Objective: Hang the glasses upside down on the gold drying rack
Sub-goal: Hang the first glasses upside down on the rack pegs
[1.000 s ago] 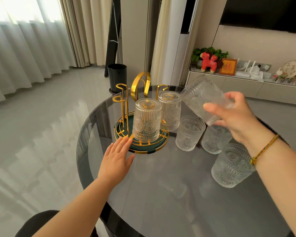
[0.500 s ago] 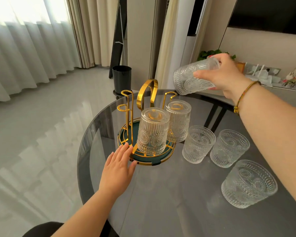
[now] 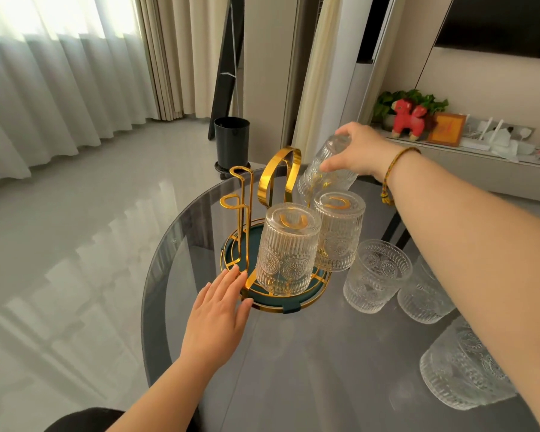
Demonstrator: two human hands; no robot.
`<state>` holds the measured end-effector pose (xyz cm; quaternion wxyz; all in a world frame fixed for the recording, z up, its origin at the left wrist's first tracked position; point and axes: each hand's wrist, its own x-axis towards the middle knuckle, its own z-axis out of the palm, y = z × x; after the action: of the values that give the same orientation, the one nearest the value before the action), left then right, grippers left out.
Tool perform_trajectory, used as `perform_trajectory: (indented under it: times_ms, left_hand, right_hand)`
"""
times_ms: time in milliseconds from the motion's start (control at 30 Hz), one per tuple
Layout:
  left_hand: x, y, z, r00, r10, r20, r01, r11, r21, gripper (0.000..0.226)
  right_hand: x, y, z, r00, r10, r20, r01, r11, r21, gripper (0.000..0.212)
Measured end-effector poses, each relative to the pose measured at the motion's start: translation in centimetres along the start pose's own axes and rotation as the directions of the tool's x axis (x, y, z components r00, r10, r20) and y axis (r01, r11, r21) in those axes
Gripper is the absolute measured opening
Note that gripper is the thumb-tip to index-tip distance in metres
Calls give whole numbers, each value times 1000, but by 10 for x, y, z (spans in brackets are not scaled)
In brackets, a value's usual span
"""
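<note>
Two glasses are already on the gold rack (image 3: 264, 182), both mouth-down with their thick bases up: the front glass (image 3: 286, 249) sits nearest the camera and the second glass (image 3: 337, 232) is just behind and to the right of it, and you can see a gold hook loop through each base. Both stand pretty much straight up and down.

The right hand (image 3: 360, 151) is clamped on a third glass (image 3: 326, 168), fingers over its base and thumb on the side. This held glass is flipped too, but tilted: base up and toward the right, open mouth down and to the left, just behind the second glass and beside the rack's big arched handle. Can't tell if it's actually over a hook.

The left hand (image 3: 217, 310) lies flat, fingers spread and holding nothing, palm on the tabletop (image 3: 309, 369), fingertips touching the front rim of the rack's green round base. Two bare hooks stick up on the left side of the rack.

Right of the rack, three more glasses stand mouth-up on the dark glass tabletop: one (image 3: 376, 274) just beside the rack, one (image 3: 424, 299) partly hidden by the right forearm, and one (image 3: 462, 375) near the bottom right edge.
</note>
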<state>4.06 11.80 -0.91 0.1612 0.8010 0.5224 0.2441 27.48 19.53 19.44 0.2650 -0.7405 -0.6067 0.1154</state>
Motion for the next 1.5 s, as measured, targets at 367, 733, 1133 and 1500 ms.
perform_trajectory:
  times_ms: [367, 733, 1133, 1500]
  left_hand:
    - [1, -1, -1, 999, -24, 31, 24, 1000, -5, 50]
    - [2, -1, 0, 999, -23, 28, 23, 1000, -4, 51]
    - [2, 1, -1, 997, -48, 55, 47, 999, 11, 51]
    - [3, 0, 0, 998, -43, 41, 44, 999, -8, 50]
  right_hand:
    - [2, 13, 27, 993, 14, 121, -11, 1000, -23, 69]
    - [-2, 14, 27, 990, 43, 134, -48, 998, 31, 65]
    - [-9, 14, 25, 993, 41, 107, -49, 996, 75, 59]
    - [-17, 10, 30, 998, 66, -19, -65, 996, 62, 43]
